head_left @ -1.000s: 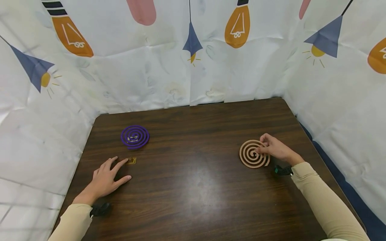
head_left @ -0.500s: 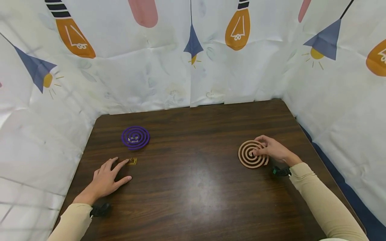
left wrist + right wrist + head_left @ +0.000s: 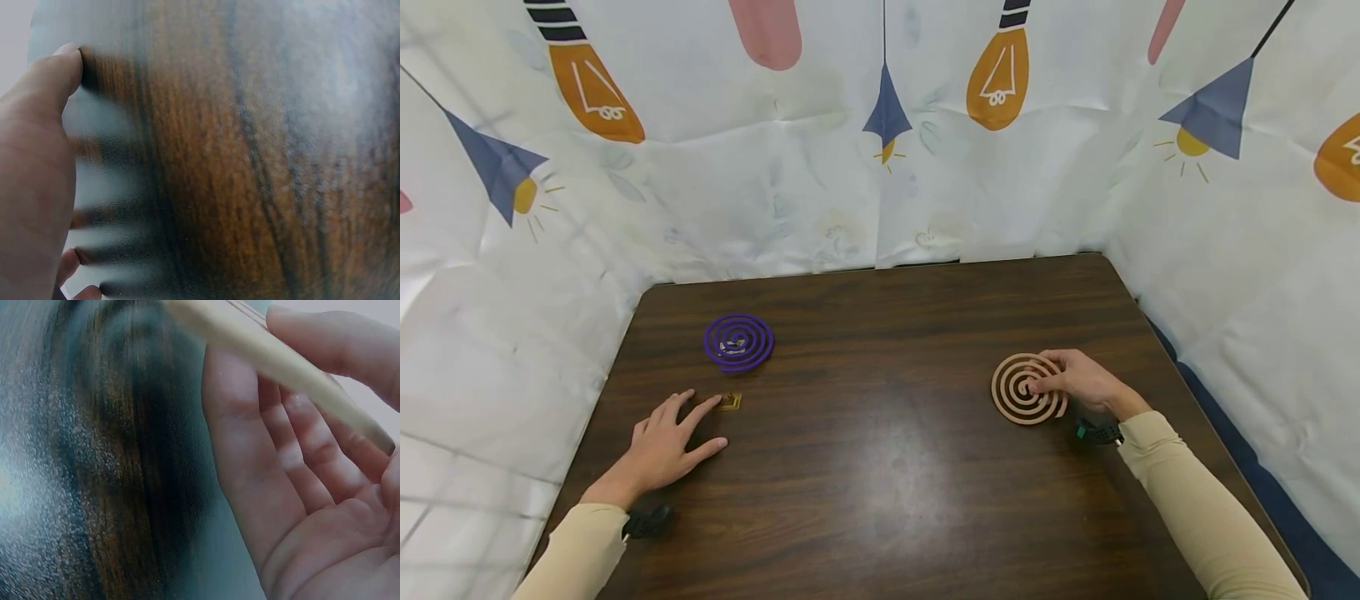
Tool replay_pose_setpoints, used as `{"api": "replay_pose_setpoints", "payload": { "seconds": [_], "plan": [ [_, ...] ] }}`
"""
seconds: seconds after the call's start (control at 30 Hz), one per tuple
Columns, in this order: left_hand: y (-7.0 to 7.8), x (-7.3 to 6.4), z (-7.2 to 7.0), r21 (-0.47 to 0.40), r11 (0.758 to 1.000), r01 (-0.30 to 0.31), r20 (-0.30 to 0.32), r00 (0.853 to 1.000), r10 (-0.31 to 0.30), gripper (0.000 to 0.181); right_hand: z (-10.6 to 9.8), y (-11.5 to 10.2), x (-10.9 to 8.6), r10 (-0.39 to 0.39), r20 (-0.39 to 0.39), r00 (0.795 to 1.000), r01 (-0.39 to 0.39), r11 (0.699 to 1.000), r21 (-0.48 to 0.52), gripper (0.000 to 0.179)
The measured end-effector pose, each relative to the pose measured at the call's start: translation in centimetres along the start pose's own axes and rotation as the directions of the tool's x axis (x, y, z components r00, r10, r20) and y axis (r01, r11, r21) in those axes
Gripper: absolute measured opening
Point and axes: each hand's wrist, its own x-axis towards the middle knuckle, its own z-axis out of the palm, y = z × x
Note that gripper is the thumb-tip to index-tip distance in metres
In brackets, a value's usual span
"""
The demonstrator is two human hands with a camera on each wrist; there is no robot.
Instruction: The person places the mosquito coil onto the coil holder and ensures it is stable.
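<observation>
My right hand [image 3: 1086,382] pinches a tan mosquito coil [image 3: 1011,392] by its right side, thumb on top and fingers beneath. In the right wrist view the coil [image 3: 275,362] appears edge-on between thumb and fingers, raised off the table. On the left, my left hand [image 3: 658,446] rests with spread fingers on the tabletop. Its index fingertip touches or nearly touches a small gold-coloured metal piece, apparently a coil stand [image 3: 732,402]. Beyond that lies a purple mosquito coil [image 3: 738,367], with a shiny metal bit showing at its centre. The left wrist view shows the thumb [image 3: 53,78] and table only.
The dark wood-grain table [image 3: 880,483] has rounded far corners. White curtains [image 3: 820,200] printed with lamps and bulbs hang along its far and side edges. A black wrist camera [image 3: 651,521] sits on the left wrist, another [image 3: 1099,431] on the right.
My right thumb and fingers have shifted their hold on the tan coil, which has moved slightly left. The left hand stays put. The head view has tilted a little.
</observation>
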Motion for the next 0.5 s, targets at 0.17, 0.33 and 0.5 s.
{"api": "replay_pose_setpoints", "payload": {
  "seconds": [0.17,0.33,0.5],
  "plan": [
    [0.03,-0.09,0.11,0.002,1.000,-0.005,-0.001,1.000,0.005,0.075,0.13,0.19,0.02,-0.015,-0.013,1.000,0.015,0.999,-0.029,0.042],
    [-0.02,-0.15,0.36,0.002,1.000,-0.006,0.008,1.000,0.006,0.075,0.21,0.23,0.02,-0.033,-0.026,0.999,0.033,0.999,-0.011,0.041],
    [-0.11,-0.04,0.25,0.011,1.000,-0.008,0.010,1.000,0.008,0.075,0.38,0.12,0.10,-0.034,-0.031,0.999,0.035,0.999,0.029,0.043]
  ]
}}
